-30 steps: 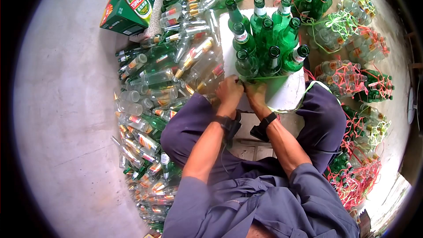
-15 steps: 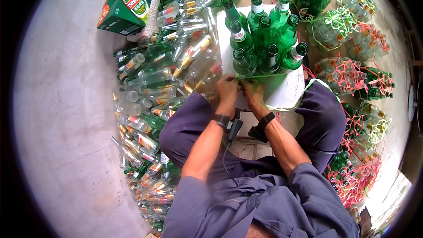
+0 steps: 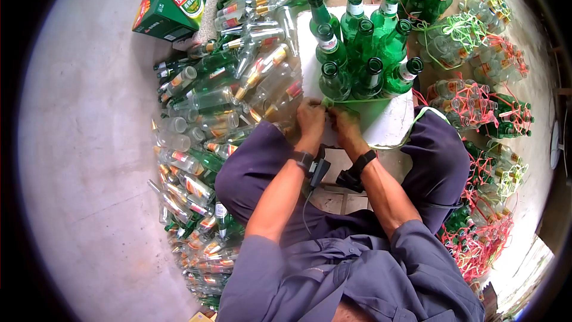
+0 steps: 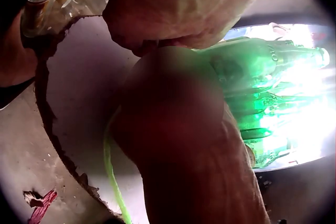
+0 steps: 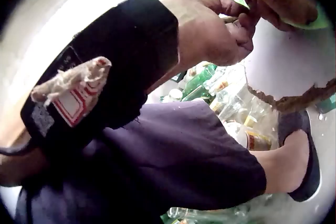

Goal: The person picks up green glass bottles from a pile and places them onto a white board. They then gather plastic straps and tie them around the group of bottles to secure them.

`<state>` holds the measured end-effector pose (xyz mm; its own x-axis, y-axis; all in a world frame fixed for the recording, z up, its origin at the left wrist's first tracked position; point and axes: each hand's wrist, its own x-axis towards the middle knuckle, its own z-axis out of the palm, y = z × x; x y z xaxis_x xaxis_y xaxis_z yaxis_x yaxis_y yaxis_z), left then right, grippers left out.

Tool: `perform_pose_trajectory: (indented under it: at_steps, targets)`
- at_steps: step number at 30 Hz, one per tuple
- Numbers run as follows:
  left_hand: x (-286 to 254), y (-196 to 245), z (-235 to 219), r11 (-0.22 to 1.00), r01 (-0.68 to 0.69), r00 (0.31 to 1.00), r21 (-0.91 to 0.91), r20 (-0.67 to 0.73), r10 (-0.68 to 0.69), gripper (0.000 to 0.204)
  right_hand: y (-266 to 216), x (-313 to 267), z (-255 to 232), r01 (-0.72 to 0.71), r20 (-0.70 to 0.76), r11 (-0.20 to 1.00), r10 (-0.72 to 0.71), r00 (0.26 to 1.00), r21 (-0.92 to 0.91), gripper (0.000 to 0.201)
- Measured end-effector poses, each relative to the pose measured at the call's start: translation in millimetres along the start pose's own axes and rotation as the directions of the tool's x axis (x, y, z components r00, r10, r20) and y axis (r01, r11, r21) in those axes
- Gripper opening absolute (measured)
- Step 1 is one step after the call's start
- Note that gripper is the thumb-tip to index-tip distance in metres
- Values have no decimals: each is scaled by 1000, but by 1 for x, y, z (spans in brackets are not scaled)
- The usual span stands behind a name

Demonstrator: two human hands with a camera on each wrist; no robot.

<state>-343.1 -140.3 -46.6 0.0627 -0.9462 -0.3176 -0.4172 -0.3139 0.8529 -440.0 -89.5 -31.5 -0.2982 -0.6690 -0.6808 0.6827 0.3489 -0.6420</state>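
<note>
Several green glass bottles (image 3: 365, 53) stand upright in a tight group on a white-topped board (image 3: 381, 134) between the knees. A light green plastic strap (image 3: 366, 101) runs low along the near side of the group. At the near left corner of the bottles, my left hand (image 3: 310, 122) pinches the strap between thumb and fingers. My right hand (image 3: 348, 126) is close beside it, fingers curled in on the strap. In the right wrist view, the fingertips of both hands nearly meet. A strap length (image 4: 109, 155) hangs over the board in the left wrist view.
Loose empty bottles (image 3: 208, 104) lie heaped on the left, with a green Tsingtao carton (image 3: 173, 3) beyond them. Bundles of bottles bound with red strap (image 3: 462, 104) and green strap (image 3: 456, 36) line the right side. Bent knees (image 3: 438, 161) flank the board.
Both hands stay at the near left corner of the bottles, with small finger movements. More of the green strap shows between the fingertips than a second ago. The bottles keep their places.
</note>
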Motion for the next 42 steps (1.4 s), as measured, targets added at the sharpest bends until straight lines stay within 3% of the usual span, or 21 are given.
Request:
perform_pose_trajectory:
  at_steps: [8,13,17,20,26,32,35,37,41,42]
  targets:
    - [0,3,0,999,24,1000,-35,-6,-24,15,-3,-2,0,-46,20,991,44,999,124,7]
    - [-6,13,1,968,41,999,-249,21,-37,8,-1,-1,0,-37,6,983,37,999,180,5]
    - [-11,18,1,969,35,998,-244,56,-22,6,4,3,-2,-51,36,984,46,998,172,5]
    - [-14,24,2,980,-44,999,-193,-2,45,6,4,1,-3,-53,59,979,42,997,196,5]
    - [-25,32,2,960,25,999,-278,31,-17,7,6,0,-4,-56,82,964,36,996,261,4]
    - [-32,39,1,984,17,1000,-177,0,-17,13,6,-1,-5,-38,105,968,12,994,247,3]
    - [-36,38,3,962,53,998,-269,40,-44,17,0,-11,3,-16,98,975,-6,995,221,4]
    - [-31,26,5,979,-115,993,-166,-21,113,18,-5,-18,7,0,74,977,-16,997,212,5]
    - [-31,30,0,978,-208,978,-22,-30,207,17,-4,-19,2,-15,94,980,-3,996,196,5]
    - [-32,34,-2,958,-265,961,109,-57,272,17,-1,-17,-1,0,130,983,-23,991,181,4]
